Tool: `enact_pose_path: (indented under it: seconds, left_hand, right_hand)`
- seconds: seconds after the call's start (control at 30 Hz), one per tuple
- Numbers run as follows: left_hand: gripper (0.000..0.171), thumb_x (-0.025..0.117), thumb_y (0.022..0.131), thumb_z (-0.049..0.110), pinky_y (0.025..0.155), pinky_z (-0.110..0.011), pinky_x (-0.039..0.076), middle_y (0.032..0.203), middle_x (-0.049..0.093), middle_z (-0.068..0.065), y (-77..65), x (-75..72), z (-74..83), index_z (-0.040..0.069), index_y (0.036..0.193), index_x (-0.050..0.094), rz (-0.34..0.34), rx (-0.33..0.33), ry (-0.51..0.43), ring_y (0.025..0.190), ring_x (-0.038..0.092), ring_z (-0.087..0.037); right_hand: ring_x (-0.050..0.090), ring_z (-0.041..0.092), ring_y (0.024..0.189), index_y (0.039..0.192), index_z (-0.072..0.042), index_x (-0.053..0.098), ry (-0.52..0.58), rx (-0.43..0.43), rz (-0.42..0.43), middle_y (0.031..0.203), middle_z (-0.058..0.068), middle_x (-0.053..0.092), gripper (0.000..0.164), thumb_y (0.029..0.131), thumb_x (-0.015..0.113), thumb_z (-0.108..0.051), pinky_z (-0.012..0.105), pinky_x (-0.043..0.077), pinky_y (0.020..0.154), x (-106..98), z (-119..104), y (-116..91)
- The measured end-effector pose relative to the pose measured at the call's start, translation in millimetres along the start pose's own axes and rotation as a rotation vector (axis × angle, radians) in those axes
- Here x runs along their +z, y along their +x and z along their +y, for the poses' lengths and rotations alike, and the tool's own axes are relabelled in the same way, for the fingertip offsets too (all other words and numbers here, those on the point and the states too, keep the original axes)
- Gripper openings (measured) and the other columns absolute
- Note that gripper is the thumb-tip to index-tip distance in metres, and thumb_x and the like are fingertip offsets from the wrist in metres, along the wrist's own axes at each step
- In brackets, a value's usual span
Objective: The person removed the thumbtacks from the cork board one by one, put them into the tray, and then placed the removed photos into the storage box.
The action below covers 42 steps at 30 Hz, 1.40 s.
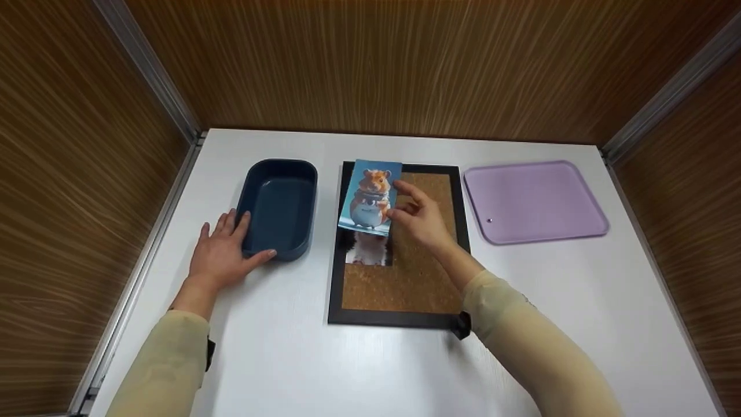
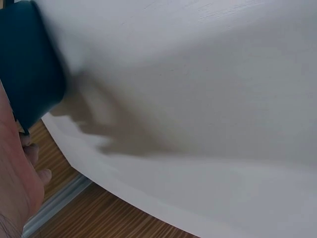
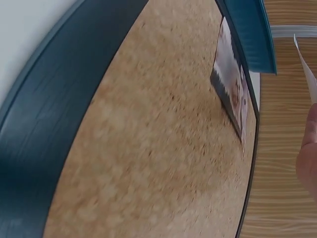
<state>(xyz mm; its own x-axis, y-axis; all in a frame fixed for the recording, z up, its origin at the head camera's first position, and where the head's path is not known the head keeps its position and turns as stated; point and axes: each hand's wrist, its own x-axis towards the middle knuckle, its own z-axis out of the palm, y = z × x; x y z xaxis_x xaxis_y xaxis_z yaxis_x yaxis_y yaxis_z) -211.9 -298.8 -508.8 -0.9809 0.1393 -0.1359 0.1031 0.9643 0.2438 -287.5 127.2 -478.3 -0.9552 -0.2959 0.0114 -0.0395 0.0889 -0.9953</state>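
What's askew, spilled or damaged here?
Nothing looks spilled or damaged. Slightly askew: the hamster picture in the right hand, tilted relative to the corkboard; in the head view it hides part of another picture.

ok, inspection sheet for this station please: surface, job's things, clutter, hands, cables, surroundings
Surface: white table, reflecting light near its front.
Job's things: black-framed corkboard flat on the table; hamster card held over its upper left, contact unclear; furry-animal picture on the cork, partly hidden by the card in the head view; blue container left of the board.
Clutter: purple board at the right, untouched.
Hands: left hand rests at the container's near-left edge, fingers spread; right hand pinches the card.
Cables: nothing seen.
Surroundings: wood-grain panels, grey metal strips at corners.
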Motion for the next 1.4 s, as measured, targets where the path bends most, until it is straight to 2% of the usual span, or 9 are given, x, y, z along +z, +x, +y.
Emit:
enact_pose_path:
  seconds: [0.27, 0.6, 0.9, 1.2, 1.4]
  left_hand:
    - [0.114, 0.051, 0.093, 0.083, 0.126, -0.068, 0.009, 0.171, 0.017, -0.033, 1.4, 1.2, 1.7, 0.002, 0.169, 0.021, 0.001, -0.003, -0.019, 0.158, 0.018, -0.048]
    - [0.111, 0.053, 0.095, 0.080, 0.126, -0.066, 0.010, 0.171, 0.016, -0.032, 1.8, 1.4, 1.9, 0.003, 0.169, 0.022, 0.000, -0.002, -0.015, 0.158, 0.018, -0.048]
    - [0.113, 0.050, 0.094, 0.082, 0.126, -0.067, 0.009, 0.172, 0.014, -0.032, 0.2, -0.8, 4.3, 0.002, 0.169, 0.021, -0.005, -0.005, -0.038, 0.159, 0.016, -0.049]
    - [0.114, 0.048, 0.094, 0.084, 0.127, -0.066, 0.008, 0.172, 0.013, -0.031, -1.8, -1.1, 4.6, 0.003, 0.169, 0.020, -0.019, -0.016, -0.041, 0.159, 0.015, -0.048]
    - [0.116, 0.046, 0.093, 0.086, 0.127, -0.065, 0.008, 0.173, 0.011, -0.030, -2.9, -1.0, 5.3, 0.004, 0.169, 0.019, -0.027, -0.024, -0.044, 0.159, 0.014, -0.048]
  right_hand:
    - [0.067, 0.029, 0.118, 0.159, -0.008, 0.046, -0.007, -0.001, -0.025, 0.148, 0.013, 0.054, 0.062, 0.102, 0.069, -0.003, 0.033, 0.059, 0.097, 15, -4, 9]
    - [0.070, 0.027, 0.109, 0.157, -0.002, 0.047, 0.063, -0.011, -0.021, 0.144, 0.017, 0.055, 0.062, 0.099, 0.069, 0.005, 0.039, 0.061, 0.094, 38, -5, 22]
    - [0.071, 0.026, 0.111, 0.157, -0.005, 0.049, 0.052, 0.022, -0.031, 0.145, 0.014, 0.057, 0.061, 0.100, 0.069, 0.004, 0.031, 0.060, 0.089, 55, -9, 27]
    - [0.070, 0.027, 0.113, 0.158, -0.006, 0.048, 0.091, 0.040, -0.066, 0.146, 0.016, 0.057, 0.062, 0.101, 0.068, 0.003, 0.042, 0.059, 0.097, 74, -11, 32]
    - [0.070, 0.027, 0.115, 0.158, -0.007, 0.048, 0.077, 0.039, -0.077, 0.151, 0.014, 0.053, 0.063, 0.100, 0.069, 0.003, 0.037, 0.059, 0.098, 85, -13, 35]
